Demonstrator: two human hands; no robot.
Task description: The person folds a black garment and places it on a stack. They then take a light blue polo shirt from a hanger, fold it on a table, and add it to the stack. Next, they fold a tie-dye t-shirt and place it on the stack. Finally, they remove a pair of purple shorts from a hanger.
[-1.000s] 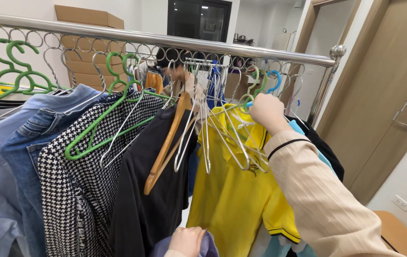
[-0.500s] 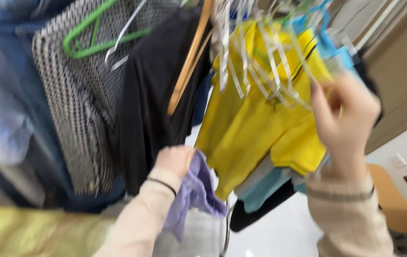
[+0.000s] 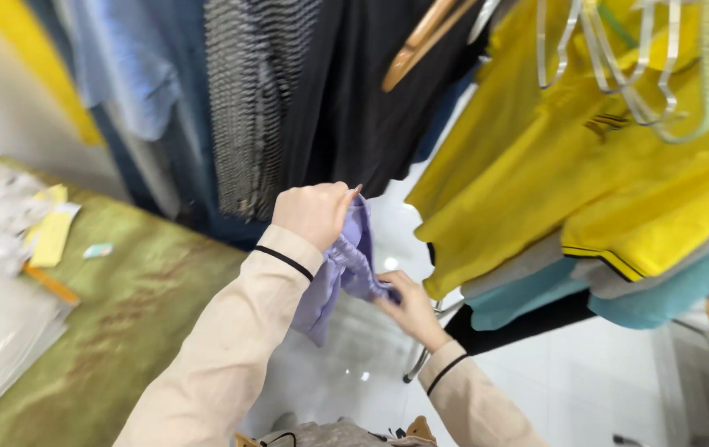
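Gripping a lavender garment (image 3: 344,273) with both hands, we see in the head view our left hand (image 3: 315,213) closed in a fist around its gathered upper edge, while our right hand (image 3: 411,308) pinches the cloth lower down, fingers curled onto the fabric. The garment hangs bunched between the two hands, below the row of hanging clothes and above the white tiled floor (image 3: 570,389). Both our sleeves are beige, each with a thin black band at the wrist. Just above the left hand hang a black garment (image 3: 346,108) and a black-and-white checked one (image 3: 251,99); a wooden hanger (image 3: 421,41) crosses the black one. To the right, a yellow shirt (image 3: 586,182) hangs with pale hangers (image 3: 636,74) in front of it. A green mat (image 3: 122,314) lies to the left.
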